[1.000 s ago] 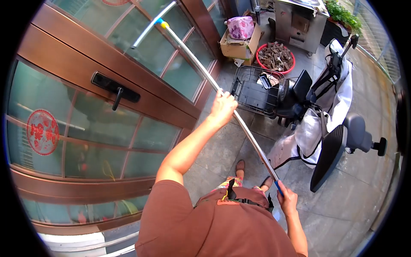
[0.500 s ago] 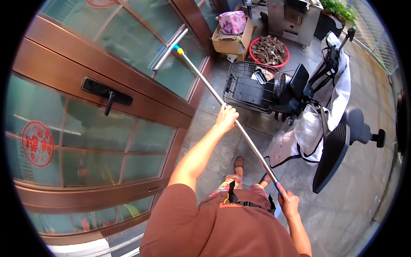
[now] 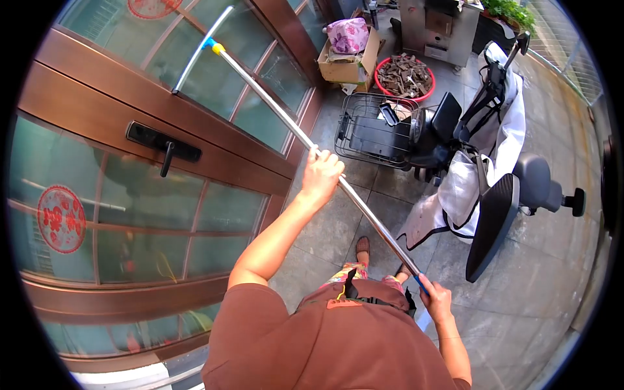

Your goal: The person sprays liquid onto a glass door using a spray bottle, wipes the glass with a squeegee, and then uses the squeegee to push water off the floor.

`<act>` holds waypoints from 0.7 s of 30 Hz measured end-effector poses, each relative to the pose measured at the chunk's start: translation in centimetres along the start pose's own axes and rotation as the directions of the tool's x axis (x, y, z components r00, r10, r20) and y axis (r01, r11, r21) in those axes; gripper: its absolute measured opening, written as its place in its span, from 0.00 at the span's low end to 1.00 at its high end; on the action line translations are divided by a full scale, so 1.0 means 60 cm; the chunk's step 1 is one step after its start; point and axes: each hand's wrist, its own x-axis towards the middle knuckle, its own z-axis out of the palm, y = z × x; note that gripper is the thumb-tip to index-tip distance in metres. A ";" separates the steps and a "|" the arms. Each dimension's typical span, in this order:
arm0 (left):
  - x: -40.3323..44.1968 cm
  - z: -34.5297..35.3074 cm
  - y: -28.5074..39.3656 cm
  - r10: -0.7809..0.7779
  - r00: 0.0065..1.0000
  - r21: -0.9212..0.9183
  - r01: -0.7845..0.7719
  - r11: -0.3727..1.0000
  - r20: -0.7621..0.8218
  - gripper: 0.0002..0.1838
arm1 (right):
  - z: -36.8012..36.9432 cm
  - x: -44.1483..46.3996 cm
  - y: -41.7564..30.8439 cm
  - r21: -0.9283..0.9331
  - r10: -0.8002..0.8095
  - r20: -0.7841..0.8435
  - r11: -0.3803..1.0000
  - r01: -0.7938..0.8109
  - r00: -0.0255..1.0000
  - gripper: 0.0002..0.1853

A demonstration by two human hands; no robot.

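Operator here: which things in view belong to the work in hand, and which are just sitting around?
In use:
- long pole, held by the left hand and right hand
- squeegee head
- glazed doors

Sitting around:
- cardboard box with floral bundle
- red basin of brown pieces
- scooter

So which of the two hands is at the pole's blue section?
The right hand: it grips the pole by the blue section, while the left hand holds farther up, on the silver part.
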 end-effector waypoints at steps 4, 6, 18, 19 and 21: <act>-0.005 -0.012 -0.001 -0.024 1.000 0.005 0.024 1.000 -0.009 0.10 | 0.012 -0.001 -0.014 0.002 0.006 -0.016 1.000 -0.006 1.000 0.31; -0.011 0.020 0.001 -0.003 1.000 -0.043 0.004 0.999 0.019 0.10 | 0.016 -0.012 -0.009 -0.010 0.025 -0.006 1.000 -0.025 1.000 0.31; -0.021 0.355 -0.014 -0.090 0.958 -0.224 0.154 0.962 0.272 0.10 | 0.028 0.085 -0.071 -0.264 0.220 0.188 0.950 -0.166 0.957 0.32; -0.019 0.377 -0.022 -0.121 0.918 -0.255 0.229 0.939 0.378 0.10 | 0.037 0.101 -0.078 -0.244 0.208 0.194 0.957 -0.158 0.959 0.29; -0.018 0.413 -0.033 -0.166 0.928 -0.221 0.248 0.943 0.334 0.11 | 0.052 0.129 -0.097 -0.290 0.239 0.215 0.942 -0.171 0.947 0.31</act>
